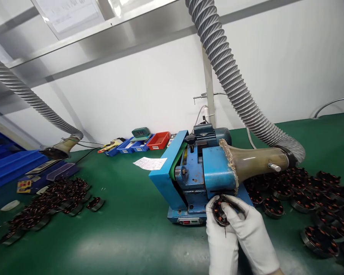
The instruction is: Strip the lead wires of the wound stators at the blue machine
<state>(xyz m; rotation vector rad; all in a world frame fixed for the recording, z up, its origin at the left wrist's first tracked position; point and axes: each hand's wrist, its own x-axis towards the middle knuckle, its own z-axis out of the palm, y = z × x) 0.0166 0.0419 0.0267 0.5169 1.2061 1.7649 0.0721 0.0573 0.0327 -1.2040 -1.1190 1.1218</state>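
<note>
Head view: nearest the camera, a wound stator (222, 210) is gripped between two white-gloved hands. The left hand (219, 233) is closed under and around its near-left rim, and the right hand (248, 229) is closed over its right side, fingers curled across the top. The stator is held with its flat face turned up towards the camera, touching or just short of the front of the blue grinding machine (195, 179); the two cannot be told apart there. The machine lies directly beyond the hands, so the stator sits between them and its slot, with both hands about equally near. A thin wire lead hangs from the stator's lower edge. To the right, a heap of finished-looking stators (318, 206) is spread on the green tabletop (126, 229); to the left, another pile (51, 202) is seen. Farther back, a ribbed extraction hose (232, 88) is joined to the machine's funnel, and coloured parts bins (149, 142) are lined against the wall.
</note>
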